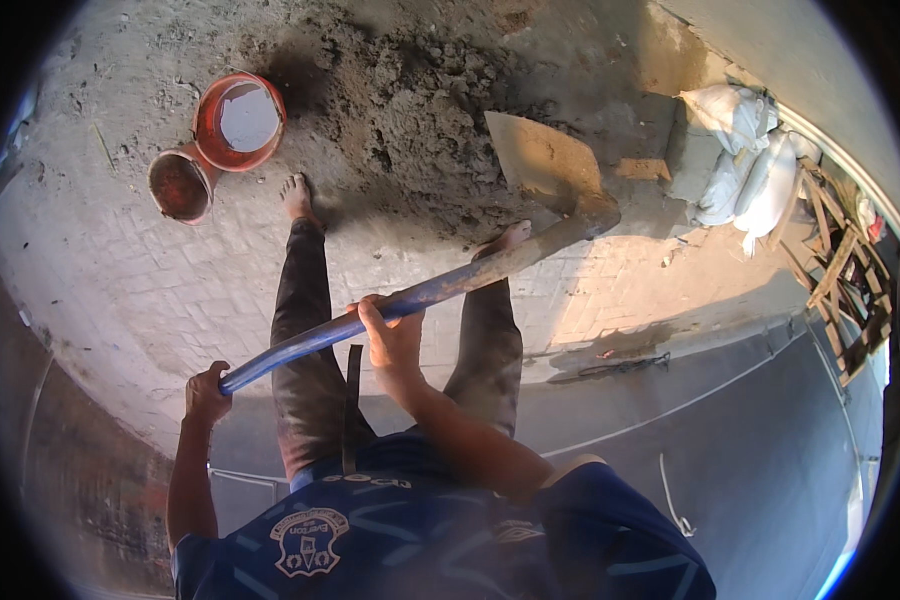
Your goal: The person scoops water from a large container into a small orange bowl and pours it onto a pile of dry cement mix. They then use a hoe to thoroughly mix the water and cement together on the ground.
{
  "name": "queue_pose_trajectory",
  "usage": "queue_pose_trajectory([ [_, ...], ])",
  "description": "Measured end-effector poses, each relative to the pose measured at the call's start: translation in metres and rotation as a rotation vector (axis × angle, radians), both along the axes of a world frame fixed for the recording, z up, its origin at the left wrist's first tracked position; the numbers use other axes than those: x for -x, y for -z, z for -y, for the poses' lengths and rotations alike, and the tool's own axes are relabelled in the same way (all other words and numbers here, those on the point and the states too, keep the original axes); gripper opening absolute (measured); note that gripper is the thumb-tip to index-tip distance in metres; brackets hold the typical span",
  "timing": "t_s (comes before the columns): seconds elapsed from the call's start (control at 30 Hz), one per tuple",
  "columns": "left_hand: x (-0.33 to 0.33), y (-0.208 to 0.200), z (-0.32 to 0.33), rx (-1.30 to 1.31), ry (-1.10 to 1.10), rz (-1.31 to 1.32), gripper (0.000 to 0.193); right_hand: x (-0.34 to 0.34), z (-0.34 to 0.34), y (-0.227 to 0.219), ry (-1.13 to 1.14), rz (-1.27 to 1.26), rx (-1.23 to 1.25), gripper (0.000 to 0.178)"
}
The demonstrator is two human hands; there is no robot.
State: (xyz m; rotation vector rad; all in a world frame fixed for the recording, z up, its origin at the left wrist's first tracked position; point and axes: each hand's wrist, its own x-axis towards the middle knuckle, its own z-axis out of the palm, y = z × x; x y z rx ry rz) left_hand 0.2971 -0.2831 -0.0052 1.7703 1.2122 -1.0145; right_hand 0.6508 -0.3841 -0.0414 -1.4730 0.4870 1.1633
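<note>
Slanting across my body is a hoe [450,282] with a blue, worn handle and a broad, mud-stained metal blade at its far right end. My left hand [208,392] is closed around the butt of the handle at the lower left. Farther up, near the middle of the handle, my right hand [392,338] grips it with the thumb along the top. The blade is at the right edge of a heap of grey, lumpy mortar mix [410,115]; whether it touches the heap I cannot tell.
Left of the heap stand an orange bucket [206,130] holding pale liquid and a smaller bucket [208,190] touching it. My bare feet are on the paved floor [210,290] near the heap. White sacks [765,185] and a stack of wooden pieces [835,260] lie at right.
</note>
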Motion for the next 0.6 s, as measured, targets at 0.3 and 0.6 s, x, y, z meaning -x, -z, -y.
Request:
queue_pose_trajectory([
  [0.3, -0.153, 0.038, 0.025, 0.031, -0.043, -0.021, 0.036, -0.137, -0.048, 0.154, 0.186, -0.129, 0.393, 0.009],
  [0.6, -0.260, 0.053, 0.041, -0.040, -0.075, 0.256, 0.031, -0.258, 0.005, 0.109, 0.378, 0.121, 0.286, 0.011],
])
